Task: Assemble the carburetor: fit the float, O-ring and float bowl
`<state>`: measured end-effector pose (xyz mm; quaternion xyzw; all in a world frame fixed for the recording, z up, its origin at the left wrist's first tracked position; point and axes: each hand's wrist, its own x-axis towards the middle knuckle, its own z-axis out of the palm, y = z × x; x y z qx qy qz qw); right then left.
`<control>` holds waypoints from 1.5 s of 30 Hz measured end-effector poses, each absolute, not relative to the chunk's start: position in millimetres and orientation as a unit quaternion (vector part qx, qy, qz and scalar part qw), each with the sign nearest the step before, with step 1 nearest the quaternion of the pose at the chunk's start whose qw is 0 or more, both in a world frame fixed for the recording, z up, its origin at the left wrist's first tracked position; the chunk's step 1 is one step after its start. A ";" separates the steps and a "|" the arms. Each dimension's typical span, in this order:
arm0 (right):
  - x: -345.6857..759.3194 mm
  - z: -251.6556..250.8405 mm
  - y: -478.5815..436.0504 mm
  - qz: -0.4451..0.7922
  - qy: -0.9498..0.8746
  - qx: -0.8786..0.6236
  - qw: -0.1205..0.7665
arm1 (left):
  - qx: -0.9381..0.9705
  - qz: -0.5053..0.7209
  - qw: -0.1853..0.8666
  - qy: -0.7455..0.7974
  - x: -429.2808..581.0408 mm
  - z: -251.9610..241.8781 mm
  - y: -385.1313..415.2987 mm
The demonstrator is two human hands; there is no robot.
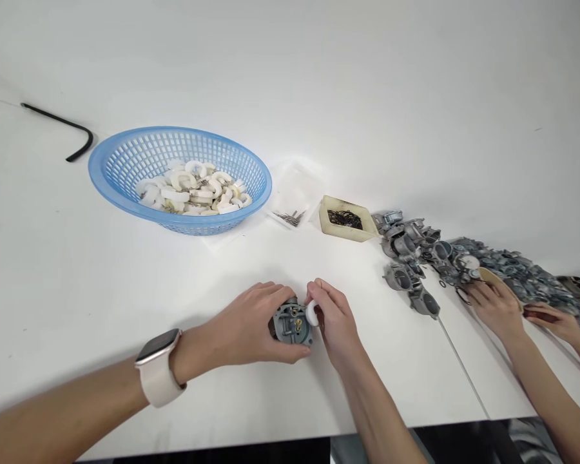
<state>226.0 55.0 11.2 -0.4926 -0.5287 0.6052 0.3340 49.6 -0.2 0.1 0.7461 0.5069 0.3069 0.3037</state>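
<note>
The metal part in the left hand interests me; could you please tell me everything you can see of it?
The metal part is grey and looks cast, its open face turned up toward the camera, with brass-coloured fittings inside. The left hand grips it from the left, thumb along its near edge, over the white table. At its right edge the right hand holds a white piece; whether that touches the part is unclear.

A broad, smooth, white tabletop fills most of the view, brightly lit with soft grey shading. On the right, a thin, straight, grey seam runs to its near edge, below which a dark, indistinct area shows.
</note>
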 end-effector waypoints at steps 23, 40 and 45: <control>225.5 15.6 64.5 0.573 -0.517 -0.519 0.368 | 0.747 0.322 0.285 0.507 55.7 -7.1 0.9; 235.4 19.8 70.9 0.532 -0.511 -0.547 0.395 | 0.745 0.326 0.287 0.506 56.6 -7.8 2.7; 240.8 18.8 70.2 0.543 -0.527 -0.537 0.373 | 0.741 0.320 0.295 0.512 57.9 -7.1 2.8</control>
